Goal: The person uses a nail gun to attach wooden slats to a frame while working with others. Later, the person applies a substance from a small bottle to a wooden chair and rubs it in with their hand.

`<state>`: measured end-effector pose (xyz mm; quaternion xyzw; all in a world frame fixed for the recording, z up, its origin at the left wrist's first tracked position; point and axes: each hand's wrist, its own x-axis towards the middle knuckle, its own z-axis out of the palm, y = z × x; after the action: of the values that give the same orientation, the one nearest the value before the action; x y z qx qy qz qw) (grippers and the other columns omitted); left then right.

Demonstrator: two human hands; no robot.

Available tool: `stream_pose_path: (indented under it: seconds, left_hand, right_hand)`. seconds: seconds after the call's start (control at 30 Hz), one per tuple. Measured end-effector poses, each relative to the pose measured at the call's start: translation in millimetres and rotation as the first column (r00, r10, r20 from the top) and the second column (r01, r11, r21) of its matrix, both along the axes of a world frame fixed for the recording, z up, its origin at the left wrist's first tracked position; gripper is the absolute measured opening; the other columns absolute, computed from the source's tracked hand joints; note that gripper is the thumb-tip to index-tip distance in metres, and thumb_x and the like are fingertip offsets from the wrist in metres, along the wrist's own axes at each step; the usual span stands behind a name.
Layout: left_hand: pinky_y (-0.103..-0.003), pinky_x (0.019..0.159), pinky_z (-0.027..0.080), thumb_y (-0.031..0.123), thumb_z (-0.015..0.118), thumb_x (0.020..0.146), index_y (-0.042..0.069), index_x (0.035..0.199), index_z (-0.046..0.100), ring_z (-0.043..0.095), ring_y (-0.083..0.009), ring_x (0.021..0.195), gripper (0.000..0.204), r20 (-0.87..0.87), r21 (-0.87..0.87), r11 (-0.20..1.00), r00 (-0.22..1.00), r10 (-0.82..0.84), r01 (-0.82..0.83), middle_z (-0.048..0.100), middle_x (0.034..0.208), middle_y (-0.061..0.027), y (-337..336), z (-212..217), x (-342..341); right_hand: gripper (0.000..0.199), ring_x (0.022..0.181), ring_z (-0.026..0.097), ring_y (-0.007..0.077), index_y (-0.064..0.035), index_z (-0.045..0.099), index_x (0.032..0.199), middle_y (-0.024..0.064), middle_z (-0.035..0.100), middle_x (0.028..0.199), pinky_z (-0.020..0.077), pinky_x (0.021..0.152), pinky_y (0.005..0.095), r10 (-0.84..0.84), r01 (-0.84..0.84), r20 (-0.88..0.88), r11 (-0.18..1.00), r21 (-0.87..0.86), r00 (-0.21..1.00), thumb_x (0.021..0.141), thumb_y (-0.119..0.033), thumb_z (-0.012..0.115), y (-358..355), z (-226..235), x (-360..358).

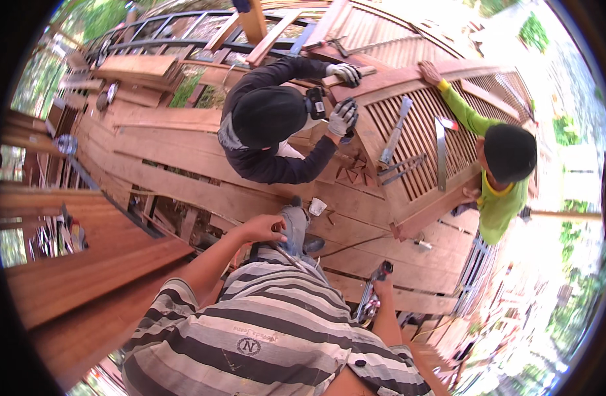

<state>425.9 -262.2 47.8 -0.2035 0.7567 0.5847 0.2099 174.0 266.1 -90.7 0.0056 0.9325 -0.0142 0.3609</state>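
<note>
My left hand (263, 229) hovers in front of my waist, above my jeans (293, 228). Its fingers are loosely bent with a gap at the thumb, and I see nothing in them. At my right side, my right hand (384, 290) is closed around a power tool (371, 298) with a dark end and a silvery body; its exact kind is unclear. Ahead, a slatted wooden panel (422, 142) carries a metal square (441, 155) and a long grey tool (396, 132). Small wooden triangles (356, 175) lie beside the panel.
A co-worker in dark clothes (270, 125) with gloves leans at the panel's left; another in yellow-green (504, 165) touches its right side. Gaps split the plank deck (184, 148). A cord (356, 244) crosses it. Reddish boards (85, 257) rise at my left; planks (138, 69) are stacked behind.
</note>
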Motion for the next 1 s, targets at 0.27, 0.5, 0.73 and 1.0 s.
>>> stream_pose_path:
  seconds: [0.27, 0.5, 0.73, 1.0]
  left_hand:
    - [-0.045, 0.078, 0.053, 0.040, 0.083, 0.083, 0.012, 0.099, 0.074, 0.070, -0.0314, 0.089, 0.033, -0.102, -0.161, 0.973, 0.978, -0.183, 0.165, 0.074, 0.092, -0.0090, 21.9, 3.7, -4.6]
    - [-0.043, 0.075, 0.052, 0.028, 0.081, 0.083, 0.012, 0.098, 0.074, 0.070, -0.0288, 0.086, 0.022, -0.010, 0.002, 0.946, 0.946, -0.324, 0.324, 0.075, 0.091, -0.0087, -19.0, 12.8, -105.6]
    - [-0.036, 0.077, 0.053, 0.027, 0.074, 0.095, 0.006, 0.102, 0.071, 0.071, -0.0213, 0.084, 0.022, -0.204, 0.125, 0.987, 0.971, 0.121, -0.096, 0.074, 0.088, -0.0090, -45.1, -22.9, -167.6]
    - [-0.037, 0.077, 0.055, 0.022, 0.067, 0.098, 0.004, 0.108, 0.067, 0.070, -0.0219, 0.083, 0.020, -0.238, 0.224, 0.783, 0.747, 0.621, -0.580, 0.073, 0.091, -0.0090, -45.6, -14.8, -262.9]
  right_hand:
    - [0.047, 0.091, 0.077, 0.0298, 0.0027, 0.077, 0.102, 0.0219, 0.077, 0.093, 0.0580, 0.082, 0.0411, 0.039, -0.083, 0.292, 0.987, 0.139, 0.956, 0.076, -0.037, 0.078, 69.8, 12.9, -48.3]
    - [0.042, 0.094, 0.076, 0.0330, -0.0128, 0.080, 0.106, 0.0177, 0.078, 0.100, 0.0572, 0.085, 0.0434, -0.127, 0.043, 0.325, 0.966, 0.254, 0.937, 0.084, -0.047, 0.071, 46.4, 44.6, -63.9]
    - [0.038, 0.109, 0.072, 0.0357, -0.0101, 0.079, 0.103, 0.0196, 0.077, 0.107, 0.0539, 0.097, 0.0463, 0.438, -0.537, 0.416, 0.829, 0.157, 0.797, 0.081, -0.040, 0.068, 70.1, 25.5, -98.1]
    - [0.031, 0.079, 0.076, 0.0305, -0.0045, 0.079, 0.091, 0.0164, 0.077, 0.082, 0.0595, 0.074, 0.0419, 0.634, -0.714, 0.368, 0.687, 0.137, 0.680, 0.087, -0.032, 0.065, -23.4, 119.1, -131.6]
